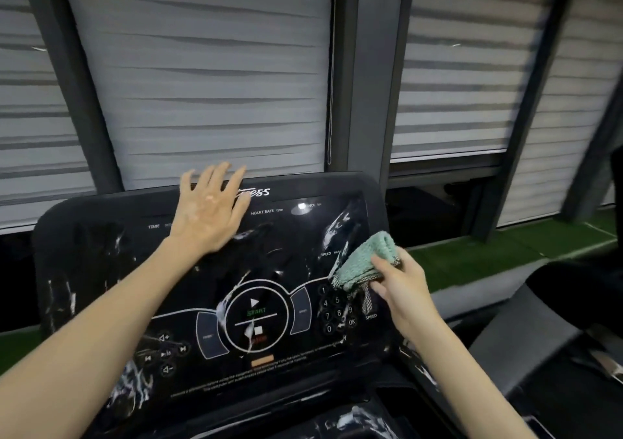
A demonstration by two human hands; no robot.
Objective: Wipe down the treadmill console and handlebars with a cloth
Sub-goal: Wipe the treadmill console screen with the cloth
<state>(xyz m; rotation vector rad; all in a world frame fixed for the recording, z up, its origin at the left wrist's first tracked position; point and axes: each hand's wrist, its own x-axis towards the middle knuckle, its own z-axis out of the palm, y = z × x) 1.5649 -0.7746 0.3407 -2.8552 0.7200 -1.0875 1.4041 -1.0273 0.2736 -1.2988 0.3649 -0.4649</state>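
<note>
The black glossy treadmill console (188,290) fills the lower middle of the head view, with white smears across its face and printed start, stop and number buttons. My left hand (207,209) lies flat with spread fingers on the console's upper part, near its top edge. My right hand (399,285) grips a bunched pale green cloth (365,260) against the console's right side, just above the number pad. The handlebars are not clearly in view.
Grey roller blinds (209,85) and dark window frames stand right behind the console. Green turf flooring (472,263) runs along the right. A second dark machine (556,331) sits at the lower right, close to my right arm.
</note>
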